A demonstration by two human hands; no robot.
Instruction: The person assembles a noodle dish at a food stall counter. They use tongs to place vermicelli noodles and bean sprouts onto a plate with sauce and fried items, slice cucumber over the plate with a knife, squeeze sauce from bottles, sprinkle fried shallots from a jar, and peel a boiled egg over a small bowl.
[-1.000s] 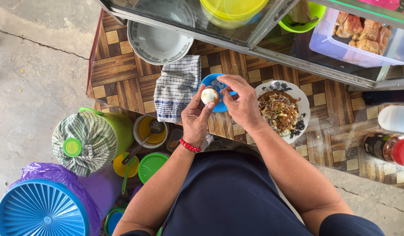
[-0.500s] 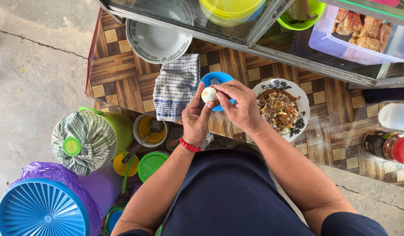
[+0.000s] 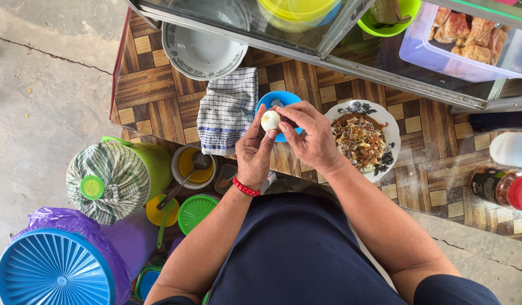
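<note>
Two hands meet over the front edge of the table (image 3: 159, 96) and hold one white boiled egg (image 3: 270, 120) between them. The left hand (image 3: 254, 151) curls around the egg from below, and the right hand (image 3: 309, 138) pinches it from the top with its fingertips. Both hands are closed on the egg, and it hangs in the air just above a small blue bowl (image 3: 284, 100).

I think the egg looks smooth and maybe wet, so it could slip out. If it slips toward the person, it would miss the bowl, go past the table edge and drop onto the pots and lids (image 3: 194, 210) below. A hard squeeze could also break the soft egg in two.

Just to the right of the hands sits a plate of noodles (image 3: 360, 138), close to the front edge. An elbow or wrist could bump it and push it off. A checked cloth (image 3: 227, 110) lies just left of the hands, and a white bowl (image 3: 203, 52) sits behind it. A bottle with a red cap (image 3: 501, 188) lies near the right end and could roll if knocked.
</note>
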